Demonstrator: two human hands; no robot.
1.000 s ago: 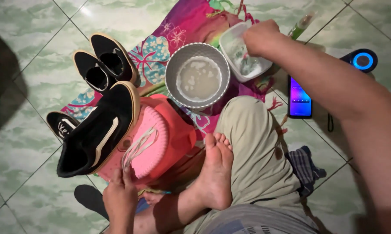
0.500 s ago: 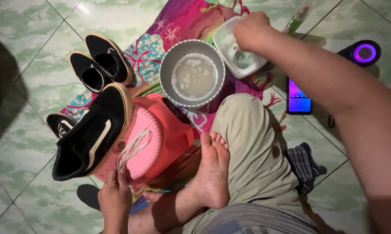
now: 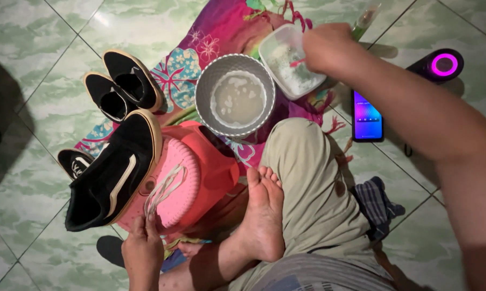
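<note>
Right hand [image 3: 329, 48]: closed round a thin pink-handled tool, head hidden, dipped in the tub [image 3: 291, 62]. Tub: one, clear plastic, squarish with rounded corners, white powder or paste inside; it sat on the cloth just right of the bowl, near touching it.

Left hand [image 3: 142, 245]: fingers pinched on the lace [image 3: 165, 186] at its lower end. Lace: one seen, flat, pale, looped across the brush.

Brush [image 3: 173, 186]: one, pink plastic, oval, ribbed rim, lying on the red basin [image 3: 216, 161]. Basin: one, smooth plastic, partly covered.

Bowl [image 3: 235, 96]: one, round, grey metal, dimpled wall, holding cloudy, foamy water.

Shoes: four, black canvas with pale rubber soles. The large shoe [image 3: 113, 172] rested across the basin's left edge, touching the brush, and bore a pale side stripe. Two smaller shoes [image 3: 124, 86] stood side by side on the cloth, openings up. A fourth [image 3: 76, 161] showed only its toe beneath the large one.

Cloth [image 3: 221, 32]: one, woven, magenta with teal flower print, fringed edge, spread on the floor [image 3: 38, 37]. Floor: glossy green-veined tiles.

Phone [image 3: 367, 116]: one, flat, screen lit, on the tiles right of the knee. Speaker [image 3: 442, 64]: one, round, black, glowing pink ring. Rag [image 3: 377, 202]: one, dark checked, crumpled.
</note>
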